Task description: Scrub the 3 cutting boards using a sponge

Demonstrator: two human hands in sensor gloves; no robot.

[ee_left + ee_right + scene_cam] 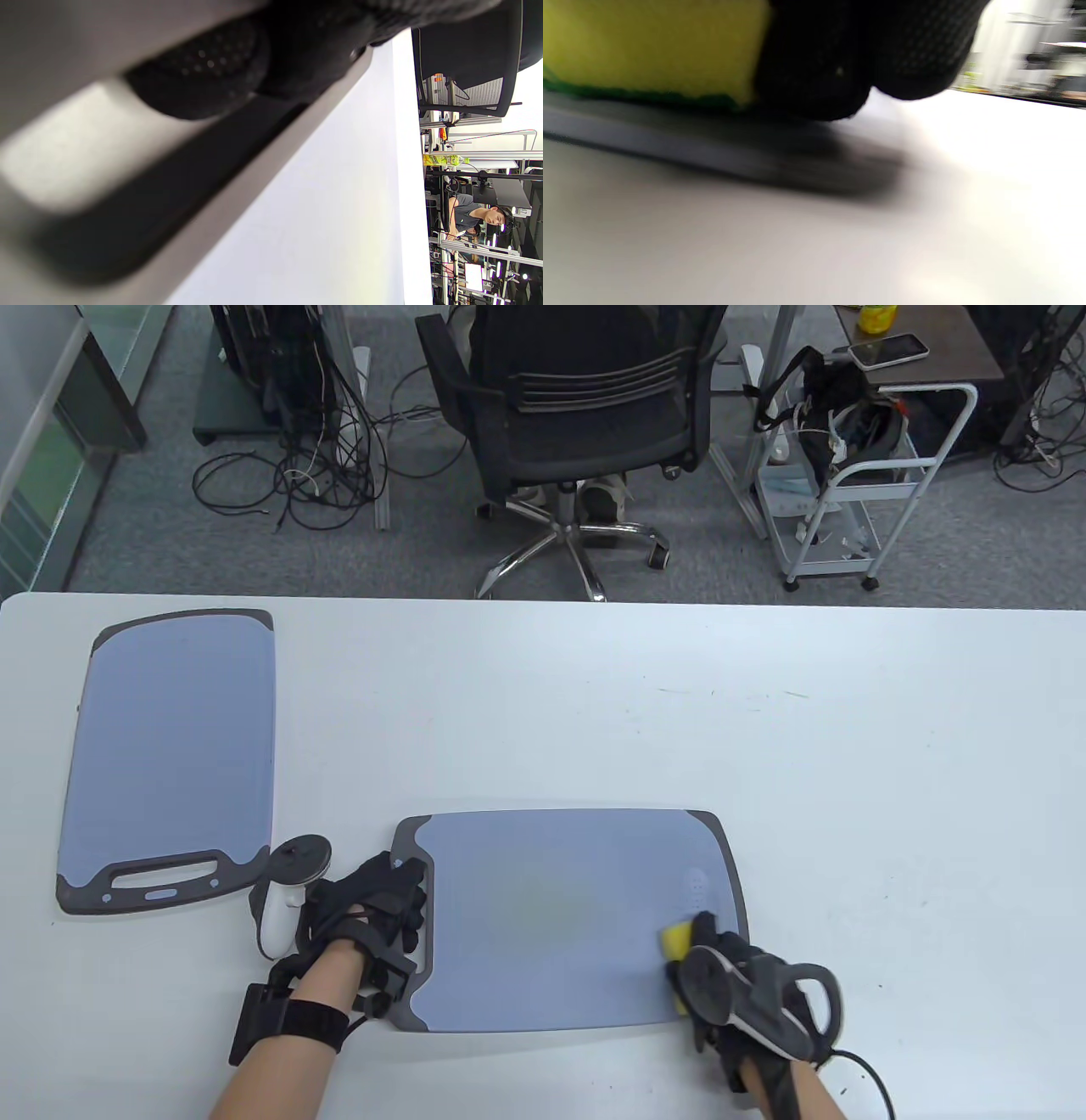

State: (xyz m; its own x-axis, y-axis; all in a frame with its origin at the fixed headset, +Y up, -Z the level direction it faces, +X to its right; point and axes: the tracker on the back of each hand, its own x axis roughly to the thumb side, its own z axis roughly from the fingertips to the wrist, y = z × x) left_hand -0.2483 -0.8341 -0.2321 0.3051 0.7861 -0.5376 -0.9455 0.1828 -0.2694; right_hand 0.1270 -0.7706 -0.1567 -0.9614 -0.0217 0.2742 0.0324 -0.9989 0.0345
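A blue-grey cutting board (551,916) with a dark rim lies lengthwise near the table's front edge, its handle to the left. My left hand (390,899) rests on that handle end, and a gloved fingertip (203,72) touches the board beside the dark slot. At the board's front right corner my right hand (713,950) grips a yellow sponge (676,940). The sponge (649,46) has its green underside flat on the board (712,148). A second board (174,746) of the same kind lies at the far left, handle toward me. No other board is in view.
The white table (764,712) stretches wide behind and to the right of the near board. Beyond its far edge stand a black office chair (577,415), a white cart (857,492) and floor cables (288,483). A seated person (475,216) shows far off.
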